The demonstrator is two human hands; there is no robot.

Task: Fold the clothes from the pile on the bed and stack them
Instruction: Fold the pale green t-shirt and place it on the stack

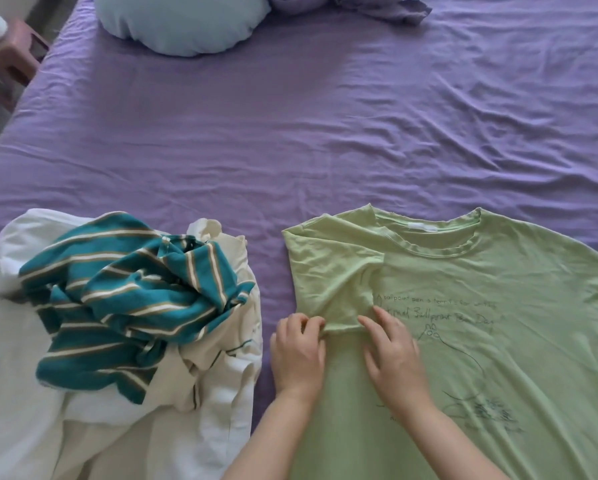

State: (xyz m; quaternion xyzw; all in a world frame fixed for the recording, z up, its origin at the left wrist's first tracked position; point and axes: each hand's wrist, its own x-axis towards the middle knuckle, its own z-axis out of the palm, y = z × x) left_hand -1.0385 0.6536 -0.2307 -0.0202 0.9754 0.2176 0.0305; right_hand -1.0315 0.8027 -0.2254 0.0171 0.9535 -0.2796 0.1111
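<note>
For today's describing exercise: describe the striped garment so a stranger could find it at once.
Start at the purple bed and look to its near left, where unfolded clothes lie heaped. The striped garment sits crumpled on top, the only teal piece with white and brown stripes among plain white ones.

A light green T-shirt is spread on the purple bed sheet, its sleeve folded inward. The sleeve hem is pinched by the left hand and touched by the right hand. A teal striped garment is heaped on white clothes.

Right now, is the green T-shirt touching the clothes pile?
Apart. The head view shows a strip of purple sheet between the green T-shirt and the clothes pile.
</note>
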